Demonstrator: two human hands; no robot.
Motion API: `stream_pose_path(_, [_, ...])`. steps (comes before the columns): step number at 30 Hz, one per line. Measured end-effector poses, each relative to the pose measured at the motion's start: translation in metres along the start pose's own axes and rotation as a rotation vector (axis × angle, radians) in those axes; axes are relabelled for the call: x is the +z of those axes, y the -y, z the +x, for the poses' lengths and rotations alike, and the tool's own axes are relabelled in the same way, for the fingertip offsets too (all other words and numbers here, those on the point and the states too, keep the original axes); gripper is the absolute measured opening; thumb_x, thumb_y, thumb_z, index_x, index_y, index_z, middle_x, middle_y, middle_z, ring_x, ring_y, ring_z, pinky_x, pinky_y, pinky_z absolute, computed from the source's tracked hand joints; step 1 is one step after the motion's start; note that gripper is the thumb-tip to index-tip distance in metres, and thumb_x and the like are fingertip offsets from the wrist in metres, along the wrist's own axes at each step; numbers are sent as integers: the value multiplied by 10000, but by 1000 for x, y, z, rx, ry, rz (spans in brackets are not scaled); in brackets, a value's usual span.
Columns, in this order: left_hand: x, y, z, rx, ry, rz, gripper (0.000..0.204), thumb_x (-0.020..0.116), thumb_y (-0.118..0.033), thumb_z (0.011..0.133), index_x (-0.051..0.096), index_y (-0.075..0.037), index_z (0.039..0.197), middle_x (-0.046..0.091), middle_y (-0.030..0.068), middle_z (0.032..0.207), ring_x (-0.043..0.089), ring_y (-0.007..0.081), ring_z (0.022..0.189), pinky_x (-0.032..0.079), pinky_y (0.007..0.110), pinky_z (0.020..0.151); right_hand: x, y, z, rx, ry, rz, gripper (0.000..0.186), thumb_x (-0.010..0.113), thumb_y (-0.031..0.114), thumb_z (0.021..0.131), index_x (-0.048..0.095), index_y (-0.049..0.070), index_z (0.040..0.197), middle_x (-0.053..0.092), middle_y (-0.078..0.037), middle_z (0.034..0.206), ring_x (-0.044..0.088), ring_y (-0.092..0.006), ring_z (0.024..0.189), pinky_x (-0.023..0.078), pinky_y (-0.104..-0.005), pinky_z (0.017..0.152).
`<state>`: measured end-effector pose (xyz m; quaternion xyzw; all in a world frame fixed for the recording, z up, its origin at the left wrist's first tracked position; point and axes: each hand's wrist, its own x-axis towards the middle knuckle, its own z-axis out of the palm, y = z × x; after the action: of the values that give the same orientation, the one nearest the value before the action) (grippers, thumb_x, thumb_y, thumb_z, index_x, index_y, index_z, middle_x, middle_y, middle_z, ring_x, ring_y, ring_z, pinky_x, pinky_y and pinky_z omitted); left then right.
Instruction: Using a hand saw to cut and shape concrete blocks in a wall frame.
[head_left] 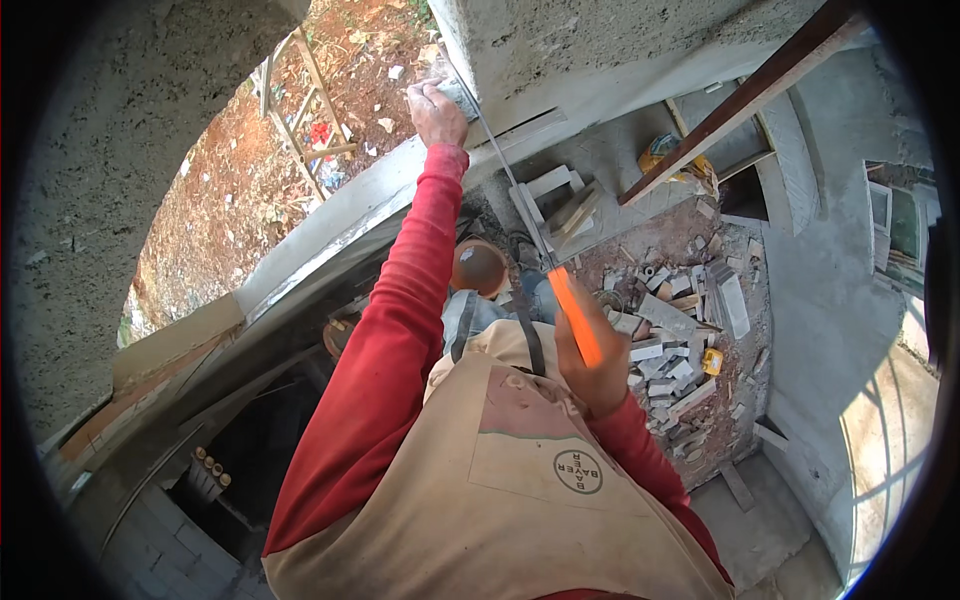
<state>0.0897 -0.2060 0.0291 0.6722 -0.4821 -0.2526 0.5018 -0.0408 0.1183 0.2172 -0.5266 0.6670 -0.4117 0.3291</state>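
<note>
1. a curved grey wall (820, 320) rises on the right, streaked with sunlight low down; a rough cement wall (90, 170) fills the left edge.
2. reddish ground (225, 215), littered with dry leaves and scraps, shows through the opening on the upper left.
3. a pale ledge (320, 235) runs diagonally along that opening, up toward the left grip.
4. the person wears a tan vest (440, 480) over red sleeves (400, 290); the left arm reaches far forward, the right one is bent.
5. a dark reddish-brown beam (745, 100) slants in from the upper right.
6. below, a rubble heap (680, 350) of broken pale pieces lies on the floor, right of the person.
7. a wooden frame (330, 152) of thin poles stands outside on the ground.
8. an orange-handled handsaw (530, 218) points up and leftward, blade nearly edge-on; its far end lies beside the pale block, contact unclear.
9. the right grip (600, 370) is wrapped firmly around the orange handle.
10. the left grip (438, 115) has its fingers bent over the block; whether it clasps or only presses cannot be told.
11. the pale block (462, 97) sits at the ledge's upper end, by a wall corner.
12. a small yellow container (712, 361) lies among the rubble.
</note>
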Motion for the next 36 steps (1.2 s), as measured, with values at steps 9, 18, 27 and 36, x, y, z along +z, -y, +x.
stream_pose_path(9, [-6,-4,0,-40,65,-13,280,375,-201,992,587,-19,1009,640,200,957,624,318,906,465,415,843,-5,-10,-11,-105,-23,-50,451,644,69,885,552,-16,1318,677,-214,1161,707,-341,968,587,-345,751])
stream_pose_path(18, [4,-24,-7,-18,65,10,284,371,-199,983,609,-43,993,654,198,953,635,332,935,469,429,855,64,-43,102,-198,-211,-15,405,642,145,899,579,16,1277,673,-247,990,663,-413,794,541,-412,642])
stream_pose_path(27, [2,-12,-3,-24,26,39,314,387,-259,988,625,-59,1037,666,214,969,642,357,951,467,447,869,-19,-7,-33,-50,10,-94,405,604,86,915,562,-54,1293,667,-216,1196,707,-337,993,578,-362,801])
stream_pose_path(36, [-2,10,4,-57,40,0,264,402,-208,973,601,-38,1006,637,214,1000,616,371,974,457,446,877,33,-23,46,-60,-27,-20,406,633,105,891,595,0,1281,683,-228,1114,699,-356,973,574,-360,781])
